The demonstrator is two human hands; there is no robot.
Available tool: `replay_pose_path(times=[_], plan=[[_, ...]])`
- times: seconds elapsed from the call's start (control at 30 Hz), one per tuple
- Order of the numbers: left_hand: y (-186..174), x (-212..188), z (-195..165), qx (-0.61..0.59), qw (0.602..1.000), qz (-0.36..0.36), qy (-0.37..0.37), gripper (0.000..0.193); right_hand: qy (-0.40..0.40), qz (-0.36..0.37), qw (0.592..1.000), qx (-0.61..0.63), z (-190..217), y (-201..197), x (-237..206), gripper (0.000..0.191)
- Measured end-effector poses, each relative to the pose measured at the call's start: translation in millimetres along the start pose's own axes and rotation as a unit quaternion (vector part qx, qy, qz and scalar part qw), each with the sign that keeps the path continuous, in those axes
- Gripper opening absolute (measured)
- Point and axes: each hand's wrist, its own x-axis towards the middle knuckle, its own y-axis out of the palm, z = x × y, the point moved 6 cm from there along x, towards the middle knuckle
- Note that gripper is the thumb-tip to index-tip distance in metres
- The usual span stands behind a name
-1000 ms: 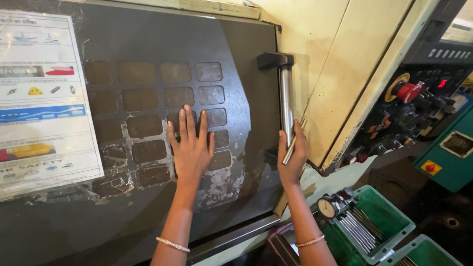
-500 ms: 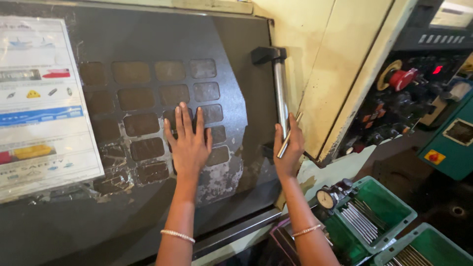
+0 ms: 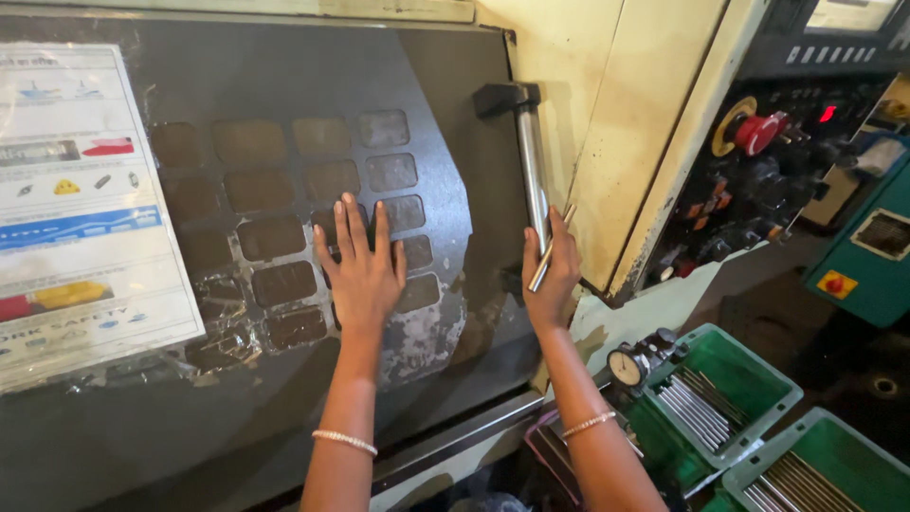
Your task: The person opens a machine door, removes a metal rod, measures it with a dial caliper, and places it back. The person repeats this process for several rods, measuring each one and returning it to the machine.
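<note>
On door (image 3: 284, 398) | left hand (image 3: 360, 270) flat | right hand (image 3: 550, 275) grips rod (image 3: 552, 248) beside handle (image 3: 533, 171)

A laminated safety poster (image 3: 81, 204) with small coloured pictures is stuck to the left of the dark panel. At the right, a black control panel (image 3: 768, 190) carries a red mushroom button (image 3: 755, 133) on a yellow ring. Below it, a dial gauge (image 3: 626, 365) stands beside two green trays (image 3: 749, 379) holding thin metal rods (image 3: 697, 412)
</note>
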Motion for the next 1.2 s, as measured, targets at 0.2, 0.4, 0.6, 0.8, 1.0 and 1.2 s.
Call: replay_pose_path(times=[0.2,0.4,0.6,0.8,1.0,1.2], plan=[[-8.6,-11.5,0.6,0.007,1.0,0.011,0.01,0.057,0.017,0.002,1.0,-0.016,-0.2,-8.5,-8.5,0.041],[-7.1,-21.6,3.4,0.009,0.999,0.027,0.018,0.06,-0.014,-0.012,1.0,-0.025,0.6,-9.3,-17.6,0.042],[1.1,-22.9,7.8,-0.015,0.999,0.049,0.014,0.064,-0.002,0.007,1.0,-0.024,-7.3,-2.0,-19.6,0.044],[8.4,-10.0,6.7,-0.007,0.999,0.045,0.013,0.065,-0.004,0.007,1.0,-0.017,-10.1,7.1,-7.8,0.043],[26.1,-0.3,5.1,-0.005,0.998,0.052,0.017,0.064,0.024,0.019,0.999,-0.011,-22.8,20.5,1.4,0.044],[27.5,0.4,5.9,0.003,0.998,0.057,0.018,0.064,0.055,0.039,0.998,0.011,-20.2,19.3,1.5,0.045]])
